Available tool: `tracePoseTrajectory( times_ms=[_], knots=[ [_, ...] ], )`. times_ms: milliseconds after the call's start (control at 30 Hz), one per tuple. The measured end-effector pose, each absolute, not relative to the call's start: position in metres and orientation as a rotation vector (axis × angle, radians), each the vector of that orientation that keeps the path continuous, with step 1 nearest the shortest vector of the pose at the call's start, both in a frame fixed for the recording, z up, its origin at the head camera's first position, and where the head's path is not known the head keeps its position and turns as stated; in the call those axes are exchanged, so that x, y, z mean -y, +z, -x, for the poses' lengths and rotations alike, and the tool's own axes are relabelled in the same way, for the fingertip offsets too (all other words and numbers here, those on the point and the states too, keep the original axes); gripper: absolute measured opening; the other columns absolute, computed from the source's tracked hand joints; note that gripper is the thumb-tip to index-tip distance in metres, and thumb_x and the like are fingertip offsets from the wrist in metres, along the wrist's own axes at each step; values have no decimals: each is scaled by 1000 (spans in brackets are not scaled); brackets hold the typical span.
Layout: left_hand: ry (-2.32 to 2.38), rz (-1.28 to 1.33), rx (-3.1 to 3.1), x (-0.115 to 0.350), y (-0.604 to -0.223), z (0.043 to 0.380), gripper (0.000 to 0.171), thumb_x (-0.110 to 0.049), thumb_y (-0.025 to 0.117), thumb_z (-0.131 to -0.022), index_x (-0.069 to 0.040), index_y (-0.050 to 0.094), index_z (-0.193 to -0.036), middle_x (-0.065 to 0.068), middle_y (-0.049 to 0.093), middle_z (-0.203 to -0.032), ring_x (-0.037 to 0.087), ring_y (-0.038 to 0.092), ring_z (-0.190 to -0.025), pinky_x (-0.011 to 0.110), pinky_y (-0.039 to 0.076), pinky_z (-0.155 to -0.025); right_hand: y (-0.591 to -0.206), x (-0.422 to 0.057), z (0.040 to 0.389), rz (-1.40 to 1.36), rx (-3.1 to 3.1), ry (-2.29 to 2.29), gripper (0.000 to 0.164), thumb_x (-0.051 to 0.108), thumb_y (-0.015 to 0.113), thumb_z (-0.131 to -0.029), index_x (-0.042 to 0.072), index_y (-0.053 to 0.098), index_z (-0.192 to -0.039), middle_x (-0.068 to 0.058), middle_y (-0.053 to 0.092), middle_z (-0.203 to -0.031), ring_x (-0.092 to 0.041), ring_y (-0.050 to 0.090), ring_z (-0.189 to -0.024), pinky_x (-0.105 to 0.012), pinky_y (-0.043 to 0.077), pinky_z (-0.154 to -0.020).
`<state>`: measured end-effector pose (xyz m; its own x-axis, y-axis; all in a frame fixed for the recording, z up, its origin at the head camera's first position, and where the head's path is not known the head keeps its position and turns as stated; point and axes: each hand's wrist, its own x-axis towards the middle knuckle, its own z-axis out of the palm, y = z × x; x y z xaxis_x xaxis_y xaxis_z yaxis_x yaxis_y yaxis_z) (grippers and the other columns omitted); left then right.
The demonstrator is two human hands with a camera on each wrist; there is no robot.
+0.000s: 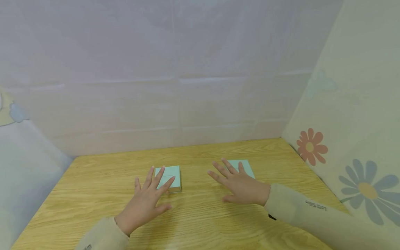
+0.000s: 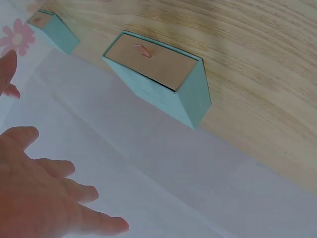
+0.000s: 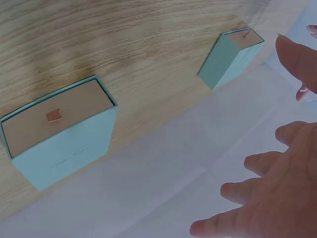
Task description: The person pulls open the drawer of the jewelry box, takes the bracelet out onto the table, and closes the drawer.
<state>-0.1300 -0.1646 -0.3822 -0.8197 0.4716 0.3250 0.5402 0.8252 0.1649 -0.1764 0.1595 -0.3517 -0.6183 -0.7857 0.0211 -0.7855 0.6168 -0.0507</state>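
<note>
Two mint-green drawer boxes lie flat on the table, each with a tan drawer front and a small pull tab. In the head view my left hand [image 1: 145, 201] hovers with spread fingers, partly covering the left box [image 1: 174, 175]. My right hand [image 1: 242, 187] spreads its fingers in front of the right box [image 1: 247, 166] and hides its near side. The left wrist view shows the left box [image 2: 153, 62] apart from the hand's fingers. Likewise the right box [image 3: 64, 129] sits clear of the fingers in the right wrist view. Both hands hold nothing.
The wooden table [image 1: 200, 222] has a pale sheet [image 1: 175, 104] rising behind it. On the right stands a cloth wall printed with flowers [image 1: 309, 147], and another pale cloth [image 1: 25, 166] borders the left side. The two boxes stand apart, with bare wood between them.
</note>
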Motion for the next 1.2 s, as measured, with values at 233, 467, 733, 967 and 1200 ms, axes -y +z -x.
tracePoseTrajectory(
  times_ms=[233, 467, 733, 967, 1200],
  knots=[
    [-402, 765, 2773, 165, -385, 128, 76, -31, 81, -78, -13, 48, -144, 24, 26, -154, 50, 14, -141, 84, 16, -90, -355, -154, 178, 1345, -2788, -125, 88, 31, 75, -86, 5, 24, -153, -25, 12, -157, -53, 12, -140, -78, 25, -94],
    [-496, 728, 2805, 167, -391, 127, 74, -27, 81, -80, -11, 48, -144, 25, 27, -153, 51, 15, -140, 81, 20, -93, -361, -146, 179, 1329, -2781, -180, 88, 31, 74, -87, 5, 23, -154, -25, 10, -158, -53, 9, -140, -78, 24, -95],
    [-644, 672, 2798, 169, -401, 126, 74, -22, 80, -80, -6, 46, -144, 28, 27, -151, 55, 16, -138, 77, 25, -96, -370, -135, 183, 1245, -2731, -348, 88, 29, 73, -88, 7, 20, -155, -21, 5, -160, -48, 3, -143, -77, 17, -99],
    [-794, 614, 2825, 170, -409, 123, 74, -20, 78, -82, 0, 43, -144, 33, 26, -149, 58, 14, -136, 73, 24, -100, -376, -127, 183, 1224, -2731, -391, 88, 30, 73, -88, 5, 20, -155, -21, 6, -159, -48, 5, -143, -77, 19, -99],
    [-892, 533, 2924, 173, -412, 120, 77, -25, 75, -85, 2, 36, -147, 33, 21, -152, 58, 9, -137, 74, 21, -100, -381, -121, 185, 1183, -2702, -463, 89, 31, 71, -90, 8, 16, -156, -19, 4, -160, -47, 5, -143, -77, 18, -99]
  ],
)
